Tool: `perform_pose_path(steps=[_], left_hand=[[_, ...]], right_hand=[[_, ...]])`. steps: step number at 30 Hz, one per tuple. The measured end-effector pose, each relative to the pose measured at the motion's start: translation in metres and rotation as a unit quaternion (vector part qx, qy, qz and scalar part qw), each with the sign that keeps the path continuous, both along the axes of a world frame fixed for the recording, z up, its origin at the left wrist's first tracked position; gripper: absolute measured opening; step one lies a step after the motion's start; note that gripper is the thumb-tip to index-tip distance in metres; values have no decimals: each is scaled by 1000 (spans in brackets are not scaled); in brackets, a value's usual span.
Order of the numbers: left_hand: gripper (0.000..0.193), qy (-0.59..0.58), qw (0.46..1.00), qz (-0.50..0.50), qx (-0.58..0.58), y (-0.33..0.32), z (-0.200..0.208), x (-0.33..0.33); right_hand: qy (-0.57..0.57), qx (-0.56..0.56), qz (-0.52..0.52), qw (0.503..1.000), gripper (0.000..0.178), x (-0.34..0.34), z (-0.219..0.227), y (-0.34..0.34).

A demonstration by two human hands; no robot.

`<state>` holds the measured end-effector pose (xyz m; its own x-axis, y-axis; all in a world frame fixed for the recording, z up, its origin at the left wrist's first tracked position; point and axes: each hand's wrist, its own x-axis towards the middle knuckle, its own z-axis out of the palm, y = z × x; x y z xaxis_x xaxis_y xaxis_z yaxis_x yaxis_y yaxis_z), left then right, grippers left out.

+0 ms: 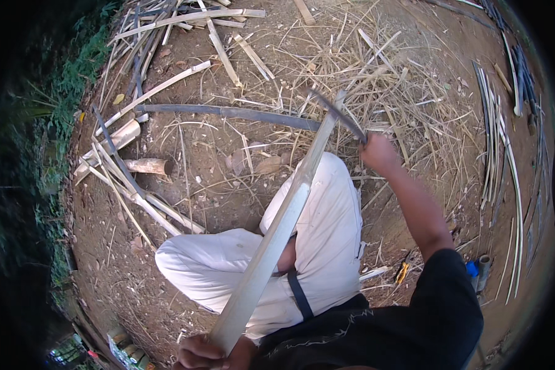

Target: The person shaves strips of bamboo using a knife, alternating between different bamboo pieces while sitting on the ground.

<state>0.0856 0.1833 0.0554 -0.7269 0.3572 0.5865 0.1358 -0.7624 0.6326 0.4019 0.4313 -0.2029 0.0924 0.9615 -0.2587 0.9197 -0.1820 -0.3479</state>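
A long pale bamboo strip (pixel 271 253) slants across my lap from the lower middle up toward the shavings. My left hand (pixel 213 353) is wrapped round its near end. In my right hand (pixel 381 154) is the handle of a dark-bladed machete (pixel 340 116). Its blade crosses the far end of the strip; whether the edge touches the strip or passes just over it, I cannot tell. My crossed legs in white trousers (pixel 314 228) lie beneath the strip.
Bamboo shavings (pixel 376 92) heap on the soil beyond my knees. Split bamboo pieces (pixel 148 203) and a short log (pixel 147 166) lie at left. A dark strip (pixel 228 112) lies ahead. Yellow-handled cutters (pixel 402 272) sit near my right elbow; long thin strips (pixel 496 148) lie farther right.
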Motion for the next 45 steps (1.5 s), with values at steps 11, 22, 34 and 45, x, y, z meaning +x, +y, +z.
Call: perform_pose_path(steps=[11,22,34,45], left_hand=[[40,98,986,-137,1,9,-3,-43],[46,66,988,-137,-18,11,-9,-72],[75,-80,992,-89,35,24,-30,-102],[78,-152,987,3,56,47,-19,-81]], right_hand=[[-50,-36,-13,998,28,18,-38,68],[-26,-74,-110,991,32,33,-68,75],[150,104,232,956,25,-101,108,-132],[138,116,118,976,19,-99,81,-118]])
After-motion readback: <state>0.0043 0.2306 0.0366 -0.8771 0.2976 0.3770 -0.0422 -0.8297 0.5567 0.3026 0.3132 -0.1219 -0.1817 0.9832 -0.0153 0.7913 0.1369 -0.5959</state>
